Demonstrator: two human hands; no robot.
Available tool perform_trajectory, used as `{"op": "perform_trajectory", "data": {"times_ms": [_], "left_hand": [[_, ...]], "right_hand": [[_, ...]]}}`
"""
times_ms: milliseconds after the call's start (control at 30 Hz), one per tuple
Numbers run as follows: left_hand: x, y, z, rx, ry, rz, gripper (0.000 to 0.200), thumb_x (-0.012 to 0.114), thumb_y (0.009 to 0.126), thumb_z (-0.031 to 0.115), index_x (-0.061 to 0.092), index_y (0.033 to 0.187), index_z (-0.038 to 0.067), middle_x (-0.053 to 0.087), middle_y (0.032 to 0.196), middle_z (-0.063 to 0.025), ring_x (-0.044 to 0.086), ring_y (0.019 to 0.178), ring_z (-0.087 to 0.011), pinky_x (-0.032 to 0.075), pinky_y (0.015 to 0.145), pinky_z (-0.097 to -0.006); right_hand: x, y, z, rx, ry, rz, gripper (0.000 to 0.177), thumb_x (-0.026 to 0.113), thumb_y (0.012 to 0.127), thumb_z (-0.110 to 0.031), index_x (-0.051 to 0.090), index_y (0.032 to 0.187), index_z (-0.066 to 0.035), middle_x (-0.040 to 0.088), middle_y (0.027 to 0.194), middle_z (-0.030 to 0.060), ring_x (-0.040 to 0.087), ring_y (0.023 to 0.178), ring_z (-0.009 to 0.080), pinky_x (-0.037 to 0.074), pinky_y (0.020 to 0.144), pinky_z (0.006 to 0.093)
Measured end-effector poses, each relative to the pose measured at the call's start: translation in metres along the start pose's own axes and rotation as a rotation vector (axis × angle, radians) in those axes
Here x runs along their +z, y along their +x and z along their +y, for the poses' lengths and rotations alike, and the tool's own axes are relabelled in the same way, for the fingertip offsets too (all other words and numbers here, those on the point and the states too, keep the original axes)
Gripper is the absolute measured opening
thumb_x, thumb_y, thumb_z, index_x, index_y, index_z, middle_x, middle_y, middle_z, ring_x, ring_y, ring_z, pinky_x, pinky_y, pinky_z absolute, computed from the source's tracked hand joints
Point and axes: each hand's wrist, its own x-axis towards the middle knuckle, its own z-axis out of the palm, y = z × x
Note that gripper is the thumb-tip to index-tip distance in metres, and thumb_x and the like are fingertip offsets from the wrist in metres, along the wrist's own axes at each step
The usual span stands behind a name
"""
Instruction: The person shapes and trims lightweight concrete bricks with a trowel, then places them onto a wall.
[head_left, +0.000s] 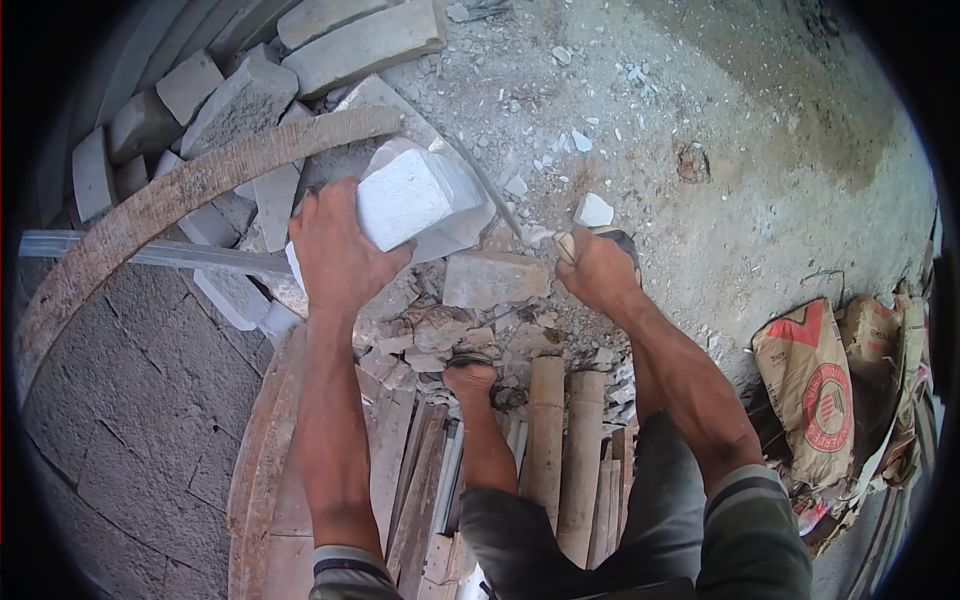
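My left hand [342,245] is closed over the near left end of a white, porous lightweight concrete block [405,197], its fingers over one side and the thumb on the front face. In my right hand [600,272] is the pale handle of a long, thin-bladed tool [488,185], seen nearly edge-on. The blade reaches up and left, running close along the block's right side. Under the block lies another pale slab [455,232]. White powder shows where blade and handle meet.
Stacked grey blocks [240,105] fill the upper left. A curved wooden strip [215,160] and a metal bar [150,250] cross the left side. Rubble and a loose brick [495,278] lie before my foot [470,377]. Bamboo poles [545,430] lie below; a paper sack [808,390] is right.
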Motion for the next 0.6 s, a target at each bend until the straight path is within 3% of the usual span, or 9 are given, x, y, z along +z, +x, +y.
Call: {"op": "perform_trajectory", "data": {"times_ms": [100, 167, 200, 233, 300, 367, 533, 567, 600], "left_hand": [[0.008, -0.007, -0.009, 0.015, -0.037, 0.077, 0.082, 0.088, 0.052, 0.031, 0.055, 0.122, 0.004, 0.059, 0.113, -0.0125, 0.054, 0.106, -0.0329, 0.039, 0.092, -0.0468], [0.008, -0.004, -0.007, -0.003, -0.051, 0.048, 0.083, 0.088, 0.052, 0.032, 0.054, 0.122, 0.004, 0.059, 0.114, -0.0125, 0.054, 0.107, -0.0329, 0.039, 0.093, -0.0468], [0.007, -0.004, -0.006, -0.011, -0.042, 0.037, 0.083, 0.088, 0.052, 0.032, 0.054, 0.122, 0.004, 0.059, 0.114, -0.0125, 0.054, 0.107, -0.0329, 0.039, 0.093, -0.0471], [0.005, -0.002, -0.005, -0.015, -0.033, 0.035, 0.083, 0.088, 0.052, 0.032, 0.055, 0.122, 0.004, 0.059, 0.114, -0.0125, 0.054, 0.107, -0.0329, 0.039, 0.093, -0.0473], [0.003, -0.002, 0.001, -0.002, -0.011, 0.010, 0.082, 0.088, 0.052, 0.032, 0.055, 0.122, 0.004, 0.059, 0.114, -0.0125, 0.054, 0.107, -0.0330, 0.039, 0.093, -0.0472], [0.004, 0.000, -0.003, -0.009, 0.025, -0.021, 0.082, 0.088, 0.052, 0.032, 0.055, 0.122, 0.004, 0.059, 0.114, -0.0124, 0.054, 0.108, -0.0331, 0.039, 0.093, -0.0471], [0.009, -0.007, -0.006, 0.026, -0.010, 0.051, 0.081, 0.088, 0.054, 0.033, 0.055, 0.122, 0.005, 0.059, 0.114, -0.0123, 0.054, 0.109, -0.0333, 0.038, 0.095, -0.0466], [0.009, -0.005, -0.005, 0.039, 0.007, 0.060, 0.081, 0.088, 0.054, 0.033, 0.054, 0.122, 0.005, 0.059, 0.114, -0.0123, 0.054, 0.109, -0.0335, 0.038, 0.095, -0.0468], [0.008, -0.005, -0.004, 0.047, 0.006, 0.068, 0.081, 0.088, 0.054, 0.033, 0.054, 0.122, 0.005, 0.059, 0.114, -0.0123, 0.054, 0.109, -0.0335, 0.038, 0.095, -0.0468]], "right_hand": [[-0.021, -0.018, -0.015, 0.054, 0.038, -0.095, 0.035, 0.070, 0.086, -0.027, 0.057, 0.108, -0.003, 0.069, 0.084, 0.0235, 0.069, 0.083, 0.0422, 0.053, 0.074, 0.0507], [-0.031, -0.024, -0.037, -0.022, 0.404, 0.338, 0.026, 0.065, 0.090, -0.023, 0.058, 0.102, -0.001, 0.069, 0.081, 0.0142, 0.067, 0.067, 0.0219, 0.055, 0.061, 0.0393], [-0.019, -0.019, -0.033, 0.012, 0.489, 0.330, 0.035, 0.069, 0.086, -0.027, 0.057, 0.108, -0.002, 0.070, 0.089, 0.0236, 0.070, 0.090, 0.0400, 0.054, 0.079, 0.0473], [-0.011, -0.006, -0.022, 0.012, 0.487, 0.337, 0.035, 0.069, 0.086, -0.027, 0.057, 0.108, -0.002, 0.070, 0.089, 0.0236, 0.070, 0.090, 0.0400, 0.054, 0.079, 0.0473], [-0.005, 0.022, 0.001, -0.008, -0.156, -0.175, 0.036, 0.068, 0.087, -0.029, 0.057, 0.107, -0.001, 0.070, 0.084, 0.0233, 0.071, 0.085, 0.0402, 0.055, 0.073, 0.0450], [-0.038, 0.023, -0.015, -0.036, -0.196, -0.178, 0.035, 0.066, 0.088, -0.030, 0.058, 0.107, -0.001, 0.070, 0.083, 0.0230, 0.070, 0.082, 0.0403, 0.055, 0.071, 0.0457], [-0.037, -0.001, -0.053, -0.011, 0.609, 0.260, 0.039, 0.066, 0.086, -0.031, 0.060, 0.108, 0.001, 0.071, 0.095, 0.0238, 0.070, 0.091, 0.0408, 0.055, 0.082, 0.0479], [-0.031, 0.006, -0.045, -0.012, 0.608, 0.269, 0.039, 0.066, 0.086, -0.031, 0.060, 0.108, 0.001, 0.071, 0.095, 0.0238, 0.070, 0.091, 0.0408, 0.055, 0.082, 0.0479], [-0.026, 0.020, -0.034, -0.020, 0.187, 0.025, 0.037, 0.067, 0.087, -0.030, 0.060, 0.106, 0.002, 0.071, 0.092, 0.0235, 0.070, 0.085, 0.0398, 0.056, 0.077, 0.0463]]}}
